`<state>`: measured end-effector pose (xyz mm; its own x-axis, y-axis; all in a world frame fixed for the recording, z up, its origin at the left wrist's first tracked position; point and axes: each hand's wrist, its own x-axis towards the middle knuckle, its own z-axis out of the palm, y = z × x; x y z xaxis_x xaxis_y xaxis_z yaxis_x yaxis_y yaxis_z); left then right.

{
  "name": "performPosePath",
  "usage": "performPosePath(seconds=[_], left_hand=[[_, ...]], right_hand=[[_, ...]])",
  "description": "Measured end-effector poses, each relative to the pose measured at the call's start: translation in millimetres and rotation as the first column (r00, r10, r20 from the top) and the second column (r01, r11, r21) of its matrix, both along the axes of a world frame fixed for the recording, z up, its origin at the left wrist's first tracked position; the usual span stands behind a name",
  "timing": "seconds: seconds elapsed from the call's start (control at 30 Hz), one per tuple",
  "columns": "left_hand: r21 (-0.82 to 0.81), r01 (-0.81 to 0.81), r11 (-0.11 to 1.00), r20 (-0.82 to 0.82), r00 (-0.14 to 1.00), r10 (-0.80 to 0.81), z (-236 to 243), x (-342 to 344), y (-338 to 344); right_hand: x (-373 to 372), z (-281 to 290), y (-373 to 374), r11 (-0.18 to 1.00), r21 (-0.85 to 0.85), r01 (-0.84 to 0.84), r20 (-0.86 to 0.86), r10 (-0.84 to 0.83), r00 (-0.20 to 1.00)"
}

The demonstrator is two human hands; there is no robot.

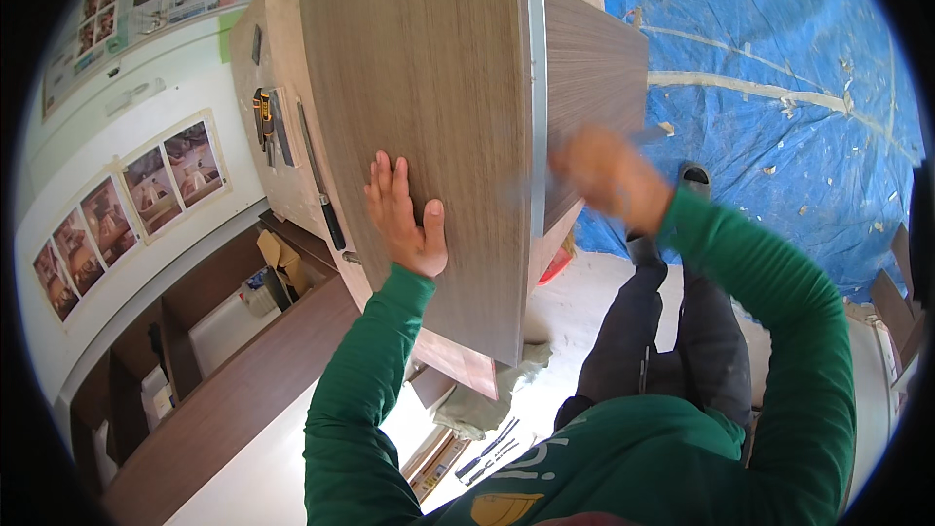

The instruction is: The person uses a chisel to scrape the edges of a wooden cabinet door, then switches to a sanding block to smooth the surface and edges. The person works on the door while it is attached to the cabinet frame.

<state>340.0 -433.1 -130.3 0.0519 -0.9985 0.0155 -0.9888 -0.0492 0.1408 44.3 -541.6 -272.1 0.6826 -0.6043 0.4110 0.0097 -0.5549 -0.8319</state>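
A long brown wood-grain panel (438, 68) lies in front of me on a pale board. My left hand (407, 224) rests flat on its face, fingers stretched out, holding nothing. Along the panel's right edge runs a light grey strip (539, 88). My right hand (609, 173) is at that edge, smeared by motion and curled like a fist. A blurred, thin greyish shape (651, 134) sticks out beside it; its kind cannot be made out. Right of the strip, a second brown wood-grain panel (596, 68) lies lower down.
Left of the panel lie a yellow-and-black cutter knife (263, 115) and a slim tool with a black handle (332, 221). An open brown cabinet (234, 380) stands at lower left. Several dark-handled tools (487, 453) lie below. Blue sheeting (769, 29) with scraps covers the floor at right.
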Motion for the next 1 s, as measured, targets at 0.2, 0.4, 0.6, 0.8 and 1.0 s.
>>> performPosePath(seconds=[0.2,0.4,0.6,0.8,1.0], left_hand=[[0.001,-0.014,1.0,-0.021,1.0,0.014,-1.5,-1.1,-2.1],[-0.007,-0.009,1.0,-0.043,0.999,0.008,-4.0,0.4,-2.9],[0.013,-0.002,1.0,-0.004,1.0,0.002,-0.3,0.8,-3.7],[0.004,-0.011,1.0,-0.046,0.999,0.011,-5.2,4.2,-0.8],[-0.005,0.002,1.0,-0.042,0.999,-0.002,-5.6,2.3,-6.4]], right_hand=[[3.6,-8.7,-10.2,0.974,0.166,0.156,0.082,-0.171,0.982],[14.8,20.9,-162.2,0.846,0.14,0.515,-0.048,-0.513,0.857],[-11.1,10.0,-22.1,0.997,0.007,-0.079,0.031,0.078,0.996],[-10.2,34.3,1.5,0.973,0.178,0.144,0.079,-0.16,0.984],[11.6,34.8,-129.8,0.878,0.13,0.461,-0.005,-0.464,0.886]])
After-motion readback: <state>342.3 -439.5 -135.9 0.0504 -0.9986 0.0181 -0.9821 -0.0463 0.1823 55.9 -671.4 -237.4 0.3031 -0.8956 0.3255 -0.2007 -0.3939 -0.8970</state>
